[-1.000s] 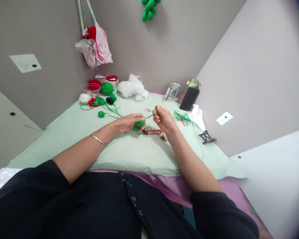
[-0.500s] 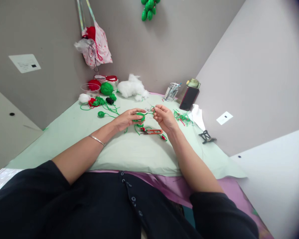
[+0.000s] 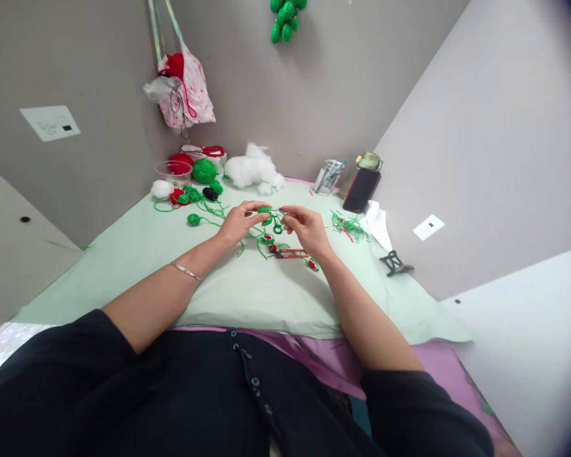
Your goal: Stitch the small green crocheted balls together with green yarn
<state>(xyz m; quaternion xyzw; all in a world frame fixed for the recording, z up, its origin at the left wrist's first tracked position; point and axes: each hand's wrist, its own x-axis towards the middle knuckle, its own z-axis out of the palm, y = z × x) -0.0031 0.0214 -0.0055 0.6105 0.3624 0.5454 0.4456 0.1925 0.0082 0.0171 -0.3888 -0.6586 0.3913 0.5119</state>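
In the head view my left hand (image 3: 242,223) is closed on a small green crocheted piece (image 3: 265,214), pinched between thumb and fingers. My right hand (image 3: 307,226) pinches at the green yarn that runs from that piece; whether a needle is also in the fingers cannot be made out. A small green ring (image 3: 278,229) hangs between the two hands. Below them on the cloth lie small red and green crocheted pieces (image 3: 268,239), orange thread snips (image 3: 292,253) and another red and green piece (image 3: 313,264).
Green and red yarn balls (image 3: 204,171) and a clear tub (image 3: 174,171) stand at the back left, beside white stuffing (image 3: 252,168). Toward the back right are a cup of tools (image 3: 328,177), a phone (image 3: 361,189), yarn scraps (image 3: 348,226) and a black hair clip (image 3: 396,262).
My left hand has turned and lifted the green piece slightly. My right hand has moved a little left and down, closer to it. The green ring now hangs in view between them.
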